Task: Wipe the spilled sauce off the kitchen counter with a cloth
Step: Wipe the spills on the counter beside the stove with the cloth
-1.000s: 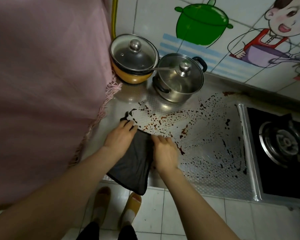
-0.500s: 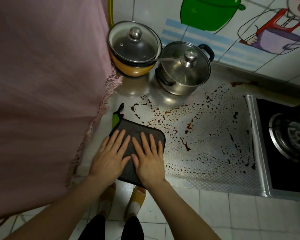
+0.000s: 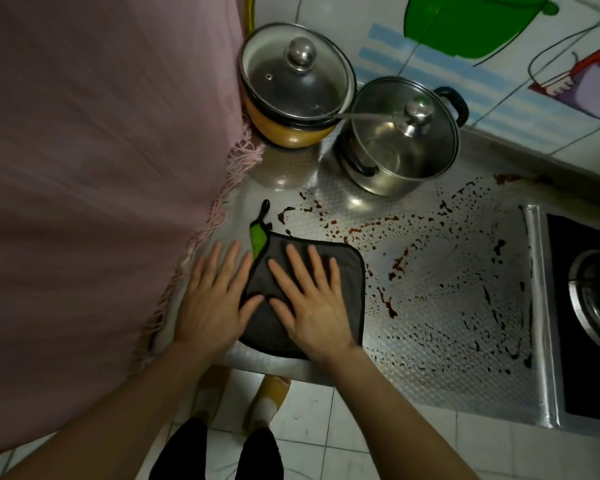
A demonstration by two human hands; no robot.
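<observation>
A dark grey cloth (image 3: 347, 271) with a black hem and a green corner flap lies flat on the steel counter (image 3: 430, 382) near its front edge. My right hand (image 3: 309, 299) presses flat on the cloth with fingers spread. My left hand (image 3: 215, 299) lies flat beside it, mostly on the bare counter, with only its thumb touching the cloth's left edge. Dark red-brown sauce (image 3: 392, 268) is splattered in drops and streaks across the counter to the right of the cloth, as far as the stove.
A yellow pot (image 3: 291, 88) and a steel pot (image 3: 402, 140), both with glass lids, stand at the back. A gas stove (image 3: 589, 306) fills the right side. A pink fringed curtain (image 3: 101, 168) hangs along the counter's left edge.
The cloth, held up folded a second ago, now lies spread flat on the counter. My left hand has slid left, mostly off the cloth, and the right hand stays pressed on it.
</observation>
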